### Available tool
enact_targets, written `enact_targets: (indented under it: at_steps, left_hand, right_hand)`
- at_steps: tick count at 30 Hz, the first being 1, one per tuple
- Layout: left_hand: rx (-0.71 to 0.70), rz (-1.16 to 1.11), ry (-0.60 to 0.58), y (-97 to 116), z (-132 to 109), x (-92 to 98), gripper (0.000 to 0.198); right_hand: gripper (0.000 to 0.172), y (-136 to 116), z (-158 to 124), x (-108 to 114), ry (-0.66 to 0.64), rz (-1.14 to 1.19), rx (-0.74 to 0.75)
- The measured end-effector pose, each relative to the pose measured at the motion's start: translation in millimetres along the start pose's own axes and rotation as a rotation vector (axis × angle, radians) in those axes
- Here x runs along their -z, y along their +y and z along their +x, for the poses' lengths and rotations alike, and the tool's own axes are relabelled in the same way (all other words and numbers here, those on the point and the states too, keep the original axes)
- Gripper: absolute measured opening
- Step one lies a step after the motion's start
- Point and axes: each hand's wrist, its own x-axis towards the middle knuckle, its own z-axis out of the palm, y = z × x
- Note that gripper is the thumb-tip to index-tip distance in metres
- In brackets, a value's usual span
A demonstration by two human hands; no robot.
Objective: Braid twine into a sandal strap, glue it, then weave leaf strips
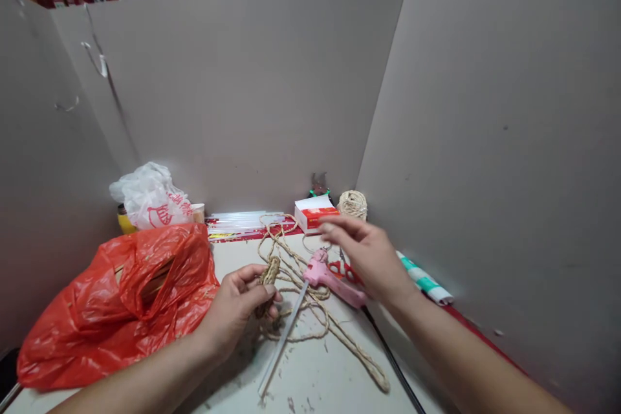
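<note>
Above the white table, the left hand pinches a rope coil, seemingly against unwinding; apart from it, the right hand hovers by the pink glue gun, whether gripping anything I can't tell.

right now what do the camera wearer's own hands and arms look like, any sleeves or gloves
The left hand and right hand are bare, with no gloves showing. The left forearm and right forearm are uncovered too; no sleeve, watch or bracelet is visible.
</note>
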Motion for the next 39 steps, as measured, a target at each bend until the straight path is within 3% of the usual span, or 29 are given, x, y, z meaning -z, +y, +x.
enact_targets:
  at_steps: [3,5,15,23,30,39]
  left_hand:
    - [-0.057,0.084,0.001,2.3,-3.7,-3.4,0.025]
    - [-0.111,0.127,-0.008,1.5,-5.3,-4.3,0.022]
    - [-0.193,0.250,-0.115,-2.0,-7.7,-1.1,0.019]
    - [-0.337,0.308,0.073,8.4,-6.8,1.2,0.017]
    - [-0.442,0.427,0.046,5.3,-5.8,4.6,0.012]
    - [-0.574,0.499,0.024,2.8,-8.6,4.1,0.016]
  right_hand:
    - [0.027,-19.6,-32.1,-26.0,-0.312,0.104,-0.150]
    - [0.023,-23.2,-45.5,-37.2,-0.354,0.148,-0.183]
    - [0.014,-13.7,-51.7,-44.2,-0.382,0.281,-0.272]
    - [0.018,-15.3,-56.6,-44.6,-0.446,0.226,-0.279]
    - [0.019,-9.1,-56.7,-44.6,-0.474,0.218,-0.283]
    - [0.019,-12.8,-60.5,-47.6,-0.419,0.321,-0.321]
